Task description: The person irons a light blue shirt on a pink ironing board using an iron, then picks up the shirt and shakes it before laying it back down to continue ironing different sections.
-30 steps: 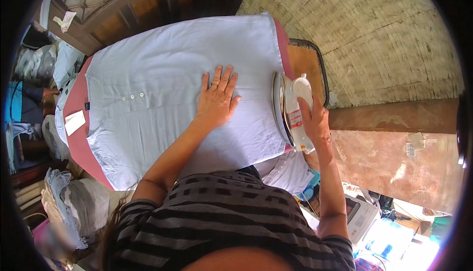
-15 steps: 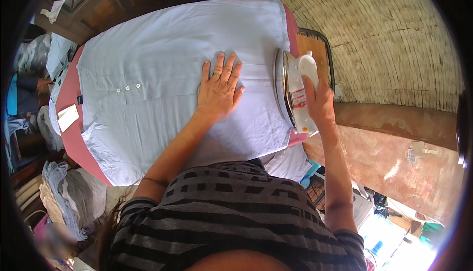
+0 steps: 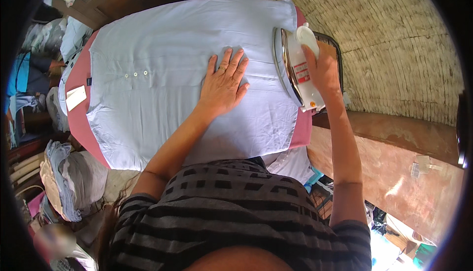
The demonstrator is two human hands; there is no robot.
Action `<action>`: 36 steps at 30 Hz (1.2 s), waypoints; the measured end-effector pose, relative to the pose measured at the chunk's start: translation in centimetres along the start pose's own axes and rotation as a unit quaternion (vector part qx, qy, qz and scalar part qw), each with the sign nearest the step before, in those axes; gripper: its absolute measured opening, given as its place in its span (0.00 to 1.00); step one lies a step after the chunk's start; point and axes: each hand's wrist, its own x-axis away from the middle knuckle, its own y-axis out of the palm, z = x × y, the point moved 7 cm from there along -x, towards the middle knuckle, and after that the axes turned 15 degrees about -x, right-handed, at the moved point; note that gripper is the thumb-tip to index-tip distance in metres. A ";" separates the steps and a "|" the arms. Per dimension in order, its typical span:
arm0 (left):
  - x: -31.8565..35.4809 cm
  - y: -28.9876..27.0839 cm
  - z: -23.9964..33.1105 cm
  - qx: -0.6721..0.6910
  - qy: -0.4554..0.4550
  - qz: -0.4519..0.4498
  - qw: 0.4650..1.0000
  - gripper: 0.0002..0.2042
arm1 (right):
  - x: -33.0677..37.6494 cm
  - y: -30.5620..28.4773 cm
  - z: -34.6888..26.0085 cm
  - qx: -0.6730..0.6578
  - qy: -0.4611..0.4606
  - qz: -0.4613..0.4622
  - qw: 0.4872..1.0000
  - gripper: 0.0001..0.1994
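The right hand (image 3: 325,71) grips the iron (image 3: 298,69), tipped on its side at the shirt's (image 3: 187,73) edge, while the left hand (image 3: 224,86), just beside it, lies flat and open on cloth that already looks smooth, spread over a pink board (image 3: 79,118) near a brick wall (image 3: 394,49) and clothes piles (image 3: 69,177).

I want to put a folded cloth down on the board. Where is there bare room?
Free: the pale blue shirt between the left hand and its white buttons, and the far edge. Crowded: the right end, where the right hand holds the white iron.
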 end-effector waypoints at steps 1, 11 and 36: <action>0.0 -0.1 -0.1 -0.003 -0.001 0.005 1.000 0.31 | -0.9 0.2 0.4 -0.016 -0.007 0.016 1.000 0.24; 2.1 -2.8 -0.4 0.076 0.005 0.079 0.994 0.33 | 3.5 -1.1 2.0 -0.125 0.106 -0.039 0.986 0.24; 11.7 -4.0 -14.0 -0.037 -0.215 0.014 0.976 0.33 | 10.0 6.4 -9.8 -0.111 -0.123 -0.118 0.979 0.13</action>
